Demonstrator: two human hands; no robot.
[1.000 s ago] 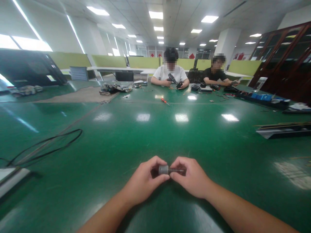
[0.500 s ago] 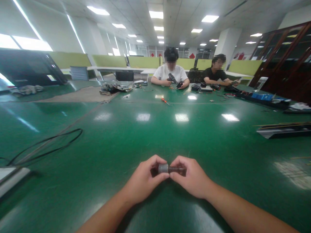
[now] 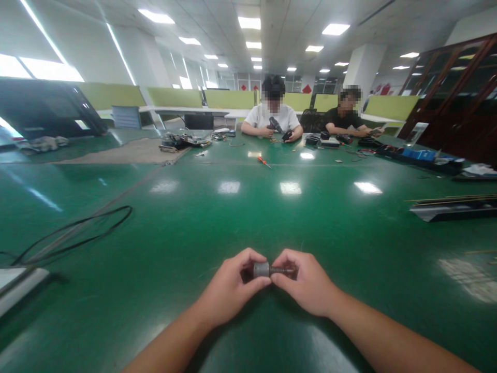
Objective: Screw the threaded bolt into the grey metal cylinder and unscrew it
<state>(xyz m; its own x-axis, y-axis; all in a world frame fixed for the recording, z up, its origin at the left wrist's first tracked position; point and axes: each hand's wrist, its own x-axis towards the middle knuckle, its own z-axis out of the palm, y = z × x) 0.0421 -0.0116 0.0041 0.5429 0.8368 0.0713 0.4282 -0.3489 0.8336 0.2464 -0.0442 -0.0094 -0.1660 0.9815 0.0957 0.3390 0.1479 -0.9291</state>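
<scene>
Head view shows our left hand (image 3: 227, 290) and right hand (image 3: 312, 287), equally near, gripping the part (image 3: 261, 270) between them, long axis roughly parallel to the far edge of the desk (image 3: 202, 217).

Bare hands (image 3: 227, 290), bare wrists (image 3: 202, 313), tapering uncovered forearms (image 3: 388, 331), finer detail rather blurred

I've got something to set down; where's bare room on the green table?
The widest bare patch on the green table lies between the held metal piece and the orange screwdriver, with the black cable at left, dark metal trough at right. Another lies between left hand and cable. It's crowded along the far edge, from the parts pile to the blue boxes.
</scene>
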